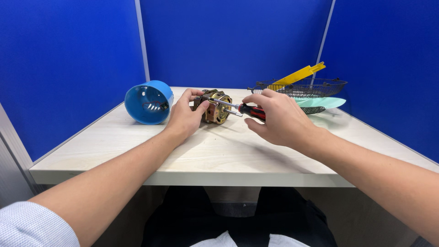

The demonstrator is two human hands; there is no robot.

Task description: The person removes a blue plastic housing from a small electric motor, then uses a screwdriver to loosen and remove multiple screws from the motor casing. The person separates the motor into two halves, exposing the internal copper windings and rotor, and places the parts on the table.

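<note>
While the left hand steadies it, a small electric motor — copper windings and a metal frame showing — lies on its side near the middle of the pale wood-grain table, towards the far edge. The left fingers curl over the top and near side of the motor and the thumb presses its near face; the grip is closed on the motor body.

The right hand holds a screwdriver with a red and black handle. Fingers and thumb are wrapped about the handle, closed on it, and the metal shaft runs leftward to the motor, its tip at the motor's upper face. Whether the tip sits in a screw head cannot be told. A second short metal rod — the motor's shaft, by the look of it — juts out just below the screwdriver shaft.

Left of the motor, near but not touching, a blue plastic housing lies on its side with its open mouth facing the viewer. At the far right of the table lie a dark wire grille, a pale green fan blade beneath its near rim, and a yellow plastic strip resting across the grille. Blue partition panels enclose the table on three sides.
</note>
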